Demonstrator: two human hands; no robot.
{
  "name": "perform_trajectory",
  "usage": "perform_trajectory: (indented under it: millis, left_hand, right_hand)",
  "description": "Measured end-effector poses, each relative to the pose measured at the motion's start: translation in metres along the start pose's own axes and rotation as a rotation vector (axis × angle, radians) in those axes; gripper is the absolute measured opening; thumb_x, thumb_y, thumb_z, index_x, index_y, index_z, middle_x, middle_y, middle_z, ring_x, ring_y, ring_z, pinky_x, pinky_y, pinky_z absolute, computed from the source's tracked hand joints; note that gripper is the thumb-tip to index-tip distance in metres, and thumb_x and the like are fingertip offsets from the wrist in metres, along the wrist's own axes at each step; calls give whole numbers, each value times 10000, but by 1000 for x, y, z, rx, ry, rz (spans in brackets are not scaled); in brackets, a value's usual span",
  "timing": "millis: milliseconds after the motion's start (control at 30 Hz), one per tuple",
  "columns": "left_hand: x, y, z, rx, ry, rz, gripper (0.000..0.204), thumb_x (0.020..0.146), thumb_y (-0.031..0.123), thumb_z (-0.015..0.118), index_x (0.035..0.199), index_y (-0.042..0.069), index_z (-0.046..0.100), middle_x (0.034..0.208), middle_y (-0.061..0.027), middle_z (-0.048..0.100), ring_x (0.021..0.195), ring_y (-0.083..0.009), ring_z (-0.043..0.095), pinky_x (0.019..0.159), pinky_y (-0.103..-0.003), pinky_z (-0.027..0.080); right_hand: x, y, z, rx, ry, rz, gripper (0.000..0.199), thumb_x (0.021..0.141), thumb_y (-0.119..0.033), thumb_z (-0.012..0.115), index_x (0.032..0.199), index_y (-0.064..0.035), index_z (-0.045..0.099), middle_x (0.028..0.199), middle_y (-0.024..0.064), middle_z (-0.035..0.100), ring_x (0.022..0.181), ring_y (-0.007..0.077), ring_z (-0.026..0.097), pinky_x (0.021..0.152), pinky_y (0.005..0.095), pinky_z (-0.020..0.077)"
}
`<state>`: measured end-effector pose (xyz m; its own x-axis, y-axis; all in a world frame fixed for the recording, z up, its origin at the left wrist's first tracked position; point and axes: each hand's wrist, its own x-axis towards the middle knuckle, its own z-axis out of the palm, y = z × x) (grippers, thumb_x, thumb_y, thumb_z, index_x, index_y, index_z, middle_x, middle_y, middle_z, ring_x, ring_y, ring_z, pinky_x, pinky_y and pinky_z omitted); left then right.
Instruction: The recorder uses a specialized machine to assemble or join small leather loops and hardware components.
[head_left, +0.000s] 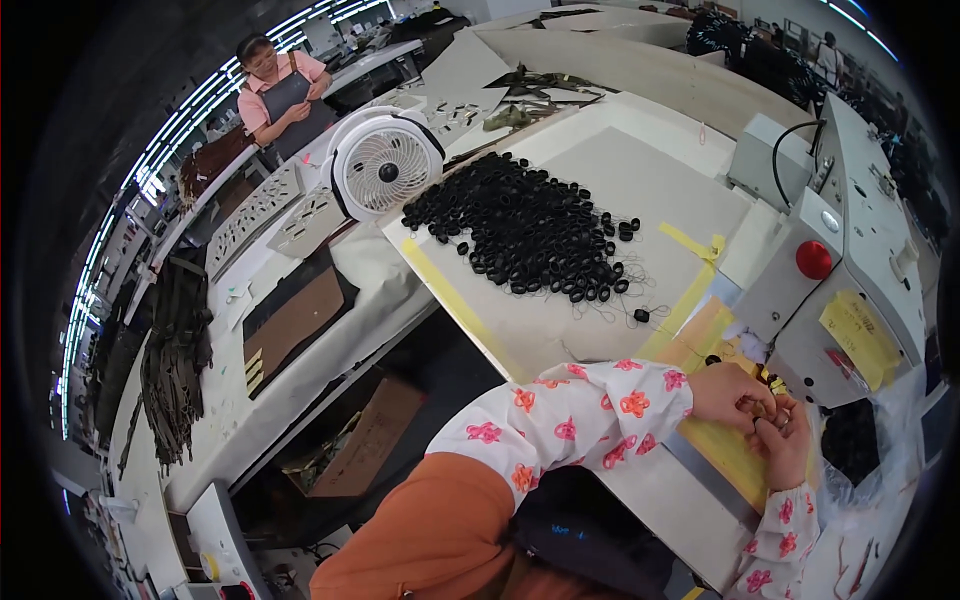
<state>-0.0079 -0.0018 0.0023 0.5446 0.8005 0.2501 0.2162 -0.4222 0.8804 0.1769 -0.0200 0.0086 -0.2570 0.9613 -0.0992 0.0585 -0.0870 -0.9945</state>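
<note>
My left hand [733, 396] reaches in from the left across the front of the sewing machine's bed. Its fingers are pinched together and meet those of my right hand [786, 442], which is also closed. Something small and dark seems to sit between the fingertips, too hidden to name. Both hands are over the yellow-taped plate [722, 462], just in front of the machine head. A large heap of small black loops [520, 220] with loose threads lies on the table beyond my left sleeve. One single black loop [641, 315] lies apart from it, nearer my hands.
The pale sewing machine [800, 270] with a red round button [813, 260] stands at the right. Behind the heap's left end is a white fan [386, 172]. Dark straps [175, 370] hang at the left; a cardboard box [365, 440] sits below. A person [283, 95] stands far left.
</note>
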Motion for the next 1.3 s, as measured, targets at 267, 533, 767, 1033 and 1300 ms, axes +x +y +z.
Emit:
perform_trajectory:
  millis: [267, 533, 767, 1033, 1300]
  left_hand:
    - [1, 3, -5, -26, -292, 69, 241, 640, 164, 687, 868, 99, 646, 658, -25, 584, 590, -137, 546, 550, -262, 419]
    - [2, 8, -1, -63, -105, -97, 241, 616, 149, 695, 814, 27, 635, 598, -15, 526, 567, -90, 489, 523, -242, 390]
    - [8, -3, 0, -173, 44, -219, 224, 615, 192, 718, 678, 21, 588, 603, -9, 520, 569, -85, 475, 516, -231, 386]
    - [4, 3, -10, -205, -100, -184, 233, 647, 197, 712, 708, 24, 568, 635, -10, 534, 592, -84, 482, 542, -228, 391]
    - [8, 0, 4, -128, -74, -125, 223, 663, 188, 685, 706, 3, 567, 636, -51, 553, 598, -109, 509, 549, -248, 409]
  right_hand:
    - [0, -12, -7, 26, -259, 131, 437, 697, 39, 578, 1082, 7, 375, 729, 83, 571, 512, 114, 527, 455, 198, 420]
    - [-6, 9, 6, -138, 156, -144, 228, 727, 26, 576, 930, -11, 479, 755, 75, 552, 580, 127, 536, 507, 224, 426]
    - [-14, 1, 22, -805, 133, -887, 250, 660, 103, 580, 864, -3, 482, 865, 146, 508, 703, 279, 557, 578, 316, 450]
    - [-12, 7, 21, -751, 144, -857, 224, 660, 91, 595, 830, -13, 493, 838, 148, 535, 717, 309, 561, 602, 339, 461]
    - [-21, 3, 19, -752, 169, -763, 210, 663, 78, 591, 824, -24, 503, 824, 141, 549, 721, 297, 572, 605, 342, 469]
